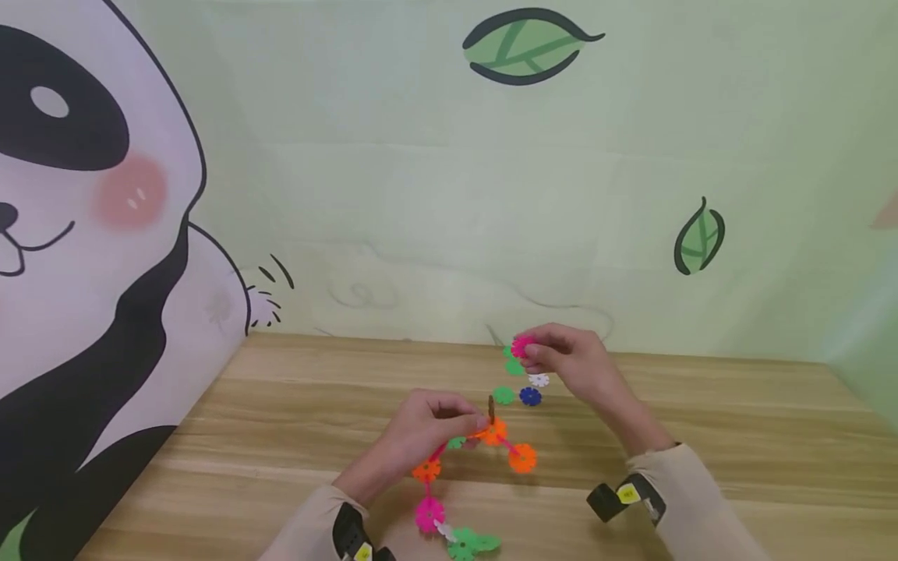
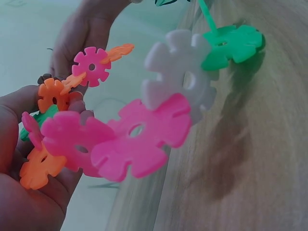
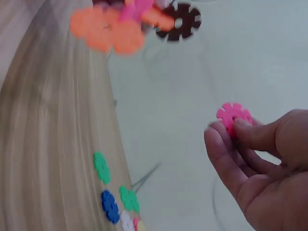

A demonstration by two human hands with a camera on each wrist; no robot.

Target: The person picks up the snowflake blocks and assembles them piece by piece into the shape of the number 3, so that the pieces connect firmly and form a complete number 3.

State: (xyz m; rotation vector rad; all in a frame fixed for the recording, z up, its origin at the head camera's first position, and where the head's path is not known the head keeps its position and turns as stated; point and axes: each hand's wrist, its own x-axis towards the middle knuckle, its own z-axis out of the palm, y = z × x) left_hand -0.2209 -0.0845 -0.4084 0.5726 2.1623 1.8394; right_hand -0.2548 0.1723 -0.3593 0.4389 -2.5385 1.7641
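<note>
L hand pinches chain; R hand, L's 2 o'clock, pinches pink disc; both w/ fingers curled

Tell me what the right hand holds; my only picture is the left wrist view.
Observer: The right hand pinches a single pink disc.
Operator: Check for loose pieces on the table.
Observer: A blue disc lies on the table.
Operator: Now name its neighbour on the left, as the head view shows it.
Observer: A green disc, lying flat.
</note>
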